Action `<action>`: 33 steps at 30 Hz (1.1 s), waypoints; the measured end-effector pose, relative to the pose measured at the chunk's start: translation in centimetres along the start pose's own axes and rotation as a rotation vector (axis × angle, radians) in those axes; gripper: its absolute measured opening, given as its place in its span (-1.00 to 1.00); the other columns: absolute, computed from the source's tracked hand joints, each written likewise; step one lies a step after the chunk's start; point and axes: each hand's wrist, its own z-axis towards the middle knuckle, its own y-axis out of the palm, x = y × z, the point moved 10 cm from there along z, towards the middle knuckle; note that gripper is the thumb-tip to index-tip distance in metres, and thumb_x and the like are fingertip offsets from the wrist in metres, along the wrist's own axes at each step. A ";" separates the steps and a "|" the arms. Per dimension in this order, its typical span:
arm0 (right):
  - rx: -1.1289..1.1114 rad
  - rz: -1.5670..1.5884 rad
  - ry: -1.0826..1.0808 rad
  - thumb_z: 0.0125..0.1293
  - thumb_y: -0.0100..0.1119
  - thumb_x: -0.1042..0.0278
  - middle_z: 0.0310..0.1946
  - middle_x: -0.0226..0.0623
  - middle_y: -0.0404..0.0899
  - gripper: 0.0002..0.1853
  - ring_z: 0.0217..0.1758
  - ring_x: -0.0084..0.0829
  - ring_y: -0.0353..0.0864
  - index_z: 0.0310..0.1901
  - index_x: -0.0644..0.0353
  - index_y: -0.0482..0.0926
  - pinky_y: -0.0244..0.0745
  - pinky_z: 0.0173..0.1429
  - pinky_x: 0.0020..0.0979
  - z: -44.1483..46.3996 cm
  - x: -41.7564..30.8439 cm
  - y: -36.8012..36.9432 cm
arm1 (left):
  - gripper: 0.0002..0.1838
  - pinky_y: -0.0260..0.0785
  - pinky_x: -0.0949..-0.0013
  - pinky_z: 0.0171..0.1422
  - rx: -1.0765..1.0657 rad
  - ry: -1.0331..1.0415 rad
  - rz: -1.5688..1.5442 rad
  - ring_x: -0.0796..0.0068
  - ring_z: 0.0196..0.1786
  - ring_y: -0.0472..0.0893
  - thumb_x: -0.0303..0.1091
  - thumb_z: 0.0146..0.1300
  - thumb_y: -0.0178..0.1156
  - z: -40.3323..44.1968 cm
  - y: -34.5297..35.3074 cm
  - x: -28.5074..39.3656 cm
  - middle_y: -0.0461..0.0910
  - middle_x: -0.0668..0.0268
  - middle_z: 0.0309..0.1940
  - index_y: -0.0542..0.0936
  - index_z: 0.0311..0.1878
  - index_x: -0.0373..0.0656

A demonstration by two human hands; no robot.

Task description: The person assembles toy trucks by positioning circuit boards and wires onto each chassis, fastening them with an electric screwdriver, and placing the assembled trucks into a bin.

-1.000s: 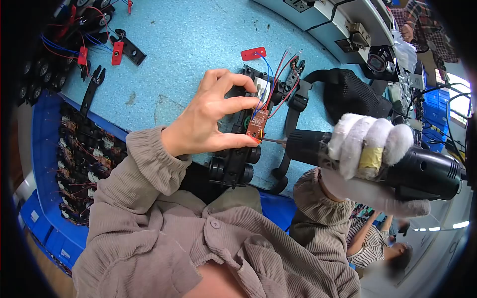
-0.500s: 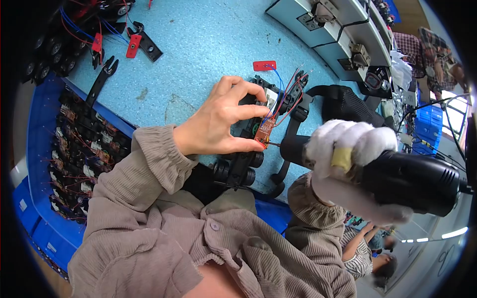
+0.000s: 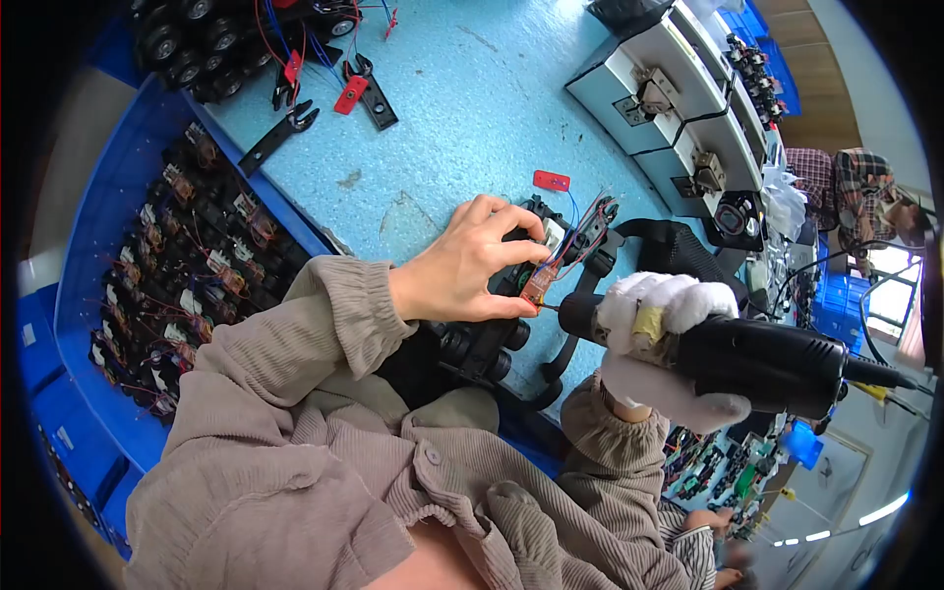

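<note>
My bare left hand (image 3: pixel 477 261) is closed over a black toy car chassis (image 3: pixel 482 346), with thumb and fingers on the small orange-brown circuit board (image 3: pixel 537 283). Red and blue wires run from the board toward the chassis's far end. In a white glove, my right hand (image 3: pixel 671 310) wraps round a black electric screwdriver (image 3: pixel 772 362), held almost level. Its thin bit reaches the board's near end beside my left thumb; the screw itself is too small to make out. A red plate (image 3: pixel 552 181) on blue wires lies just beyond the chassis.
At left stands a blue bin (image 3: pixel 108 206) full of wired assemblies. Black wheeled chassis (image 3: pixel 202 49) and loose black forked parts (image 3: pixel 280 136) lie at the far left of the blue table (image 3: pixel 452 108). Metal boxes (image 3: pixel 678 113) line the right, with other people beyond.
The camera view has shifted, so the table and bin appear lower and farther right. Both hands keep their holds, and the screwdriver bit stays at the board's near end.
</note>
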 end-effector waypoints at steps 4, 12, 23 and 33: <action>-0.036 0.067 0.037 -0.19 -0.04 -0.70 -0.71 -0.33 0.30 -0.12 -0.79 -0.39 0.31 -0.44 0.20 0.27 0.30 -0.66 -0.38 -0.4 0.4 0.2 | -0.42 0.13 0.14 0.18 -0.012 -0.014 0.010 0.14 0.05 0.28 -0.08 -0.16 0.43 -0.5 0.2 0.1 0.38 0.24 0.02 0.52 -0.03 -0.09; -0.035 0.082 -0.009 -0.14 0.09 -0.59 -0.67 -0.32 0.32 -0.17 -0.76 -0.42 0.32 -0.42 0.23 0.28 0.26 -0.67 -0.41 -1.1 -0.1 0.9 | -0.08 0.09 0.05 0.23 0.055 -0.120 0.001 -0.05 0.11 0.21 -0.33 -0.27 0.38 -0.8 0.5 1.8 0.07 -0.04 0.17 0.19 0.28 -0.02; 0.114 0.244 0.039 -0.01 0.04 -0.46 -0.67 -0.48 0.13 -0.32 -0.71 -0.60 0.09 -0.46 0.15 0.21 -0.03 -0.56 -0.53 0.6 -4.2 1.5 | -0.25 0.34 0.14 0.03 0.375 -0.484 -0.092 -0.01 -0.07 0.46 -0.33 -0.18 0.29 -9.2 -7.1 1.2 0.36 -0.07 -0.11 0.23 0.13 -0.35; 0.207 0.322 0.347 0.15 0.07 -0.19 -0.67 -0.48 0.11 -0.49 -0.71 -0.61 0.09 -0.44 0.14 0.21 -0.01 -0.56 -0.55 0.3 -1.1 -1.4 | -0.38 0.38 0.39 -0.09 1.019 -0.988 0.389 0.45 -0.22 0.50 -0.31 -0.12 0.34 -38.5 -30.4 0.6 0.52 0.23 -0.26 0.40 0.07 -0.25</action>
